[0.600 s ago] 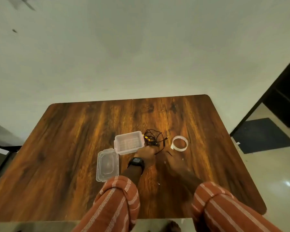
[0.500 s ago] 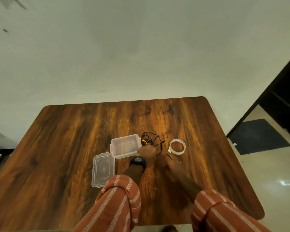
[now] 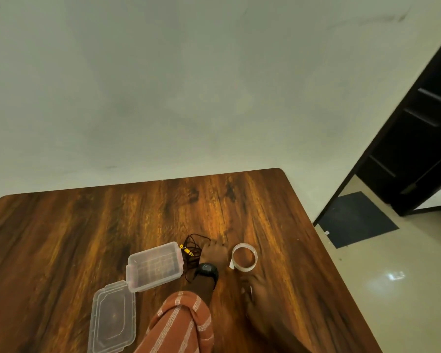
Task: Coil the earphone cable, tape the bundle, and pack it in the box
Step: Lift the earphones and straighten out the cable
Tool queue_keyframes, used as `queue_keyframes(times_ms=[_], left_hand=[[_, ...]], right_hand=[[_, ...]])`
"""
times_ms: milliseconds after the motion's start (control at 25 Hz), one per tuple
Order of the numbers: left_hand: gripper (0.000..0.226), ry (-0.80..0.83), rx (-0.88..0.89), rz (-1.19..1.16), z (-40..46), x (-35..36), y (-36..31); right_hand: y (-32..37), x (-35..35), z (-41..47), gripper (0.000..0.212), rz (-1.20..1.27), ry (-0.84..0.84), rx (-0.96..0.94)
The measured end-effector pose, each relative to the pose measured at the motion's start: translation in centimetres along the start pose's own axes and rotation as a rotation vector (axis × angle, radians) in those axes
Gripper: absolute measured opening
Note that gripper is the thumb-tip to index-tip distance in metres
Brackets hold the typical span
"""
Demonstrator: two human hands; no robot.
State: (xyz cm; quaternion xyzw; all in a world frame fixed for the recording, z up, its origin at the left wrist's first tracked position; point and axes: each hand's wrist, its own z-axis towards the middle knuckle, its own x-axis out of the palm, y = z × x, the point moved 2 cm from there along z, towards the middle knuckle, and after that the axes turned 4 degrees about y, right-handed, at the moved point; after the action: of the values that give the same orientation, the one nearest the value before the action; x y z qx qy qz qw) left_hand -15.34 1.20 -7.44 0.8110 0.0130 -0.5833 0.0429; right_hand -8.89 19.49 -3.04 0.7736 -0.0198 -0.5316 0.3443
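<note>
Fingers [image 3: 215,243] of left hand [image 3: 212,254] reach far over tangled earphone cable [image 3: 190,248]; grip hidden, cannot tell whether curled on it. Right hand [image 3: 259,289] flat on table [image 3: 87,225], fingers relaxed, just near of tape roll [image 3: 244,257]. Cable between left hand and clear box [image 3: 154,266]; open lid [image 3: 112,315] lies near-left. Watch [image 3: 207,270] on left wrist.

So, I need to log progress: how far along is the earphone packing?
Early. Done: the box sits open, its lid beside it. In hand: the left hand rests on the still loose earphone cable; the right hand is near the tape roll. Left: coiling, taping, packing.
</note>
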Motion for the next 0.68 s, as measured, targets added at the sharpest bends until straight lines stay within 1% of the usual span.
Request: queue_keyframes(times_ms=[40, 80, 120, 160, 200, 240, 280, 320, 360, 400, 440, 480, 560, 640, 680], left_hand=[[0.043, -0.018, -0.008, -0.013, 0.4, 0.4, 0.2], [0.043, -0.039, -0.021, -0.072, -0.2, -0.5, 0.2], [0.039, -0.101, -0.06, -0.167, -0.9, -1.8, 0.4], [0.033, -0.211, -0.112, -0.321, -1.9, -4.2, 0.5], [0.026, -0.329, -0.169, -0.495, -2.6, -6.8, 1.1], [0.021, -0.44, -0.209, -0.656, -3.4, -10.1, 1.9], [0.017, -0.518, -0.236, -0.796, -4.3, -13.4, 3.2], [0.014, -0.575, -0.221, -0.952, -5.3, -16.7, 4.4], [0.01, -0.623, -0.187, -1.125, -6.8, -20.1, 5.8], [0.009, -0.65, -0.135, -1.282, -8.7, -23.5, 7.1], [0.011, -0.656, -0.069, -1.407, -10.3, -26.5, 8.1], [0.014, -0.674, -0.009, -1.5, -12.1, -29.5, 9.1], [0.016, -0.745, 0.089, -1.59, -16.1, -34.6, 11.0], [0.011, -0.864, 0.133, -1.678, -19.4, -37.9, 13.4], [0.009, -0.926, 0.112, -1.702, -21.0, -38.7, 14.8]], right_hand=[[0.3, -0.2, 0.0, 0.043, 0.064, -0.015, 0.016], [0.9, -0.5, 0.3, 0.042, 0.143, -0.037, 0.081], [1.3, -1.0, 0.7, 0.044, 0.232, -0.091, 0.145], [2.0, -1.7, 1.4, 0.042, 0.312, -0.115, 0.2], [3.2, -2.6, 2.4, 0.03, 0.396, -0.101, 0.187], [4.5, -3.5, 4.0, 0.029, 0.485, -0.12, 0.126], [6.5, -4.9, 5.2, 0.039, 0.547, -0.152, 0.055], [8.8, -7.2, 6.1, 0.05, 0.643, -0.169, -0.009], [11.2, -9.7, 6.9, 0.06, 0.731, -0.15, -0.09], [13.6, -11.8, 7.9, 0.069, 0.769, -0.108, -0.153], [15.6, -13.9, 8.7, 0.072, 0.787, -0.046, -0.206], [17.6, -15.7, 9.0, 0.066, 0.775, 0.034, -0.276], [20.9, -18.5, 8.6, 0.044, 0.732, 0.168, -0.423], [22.8, -20.8, 7.6, 0.021, 0.751, 0.189, -0.519], [23.8, -21.9, 6.9, 0.017, 0.785, 0.16, -0.551]])
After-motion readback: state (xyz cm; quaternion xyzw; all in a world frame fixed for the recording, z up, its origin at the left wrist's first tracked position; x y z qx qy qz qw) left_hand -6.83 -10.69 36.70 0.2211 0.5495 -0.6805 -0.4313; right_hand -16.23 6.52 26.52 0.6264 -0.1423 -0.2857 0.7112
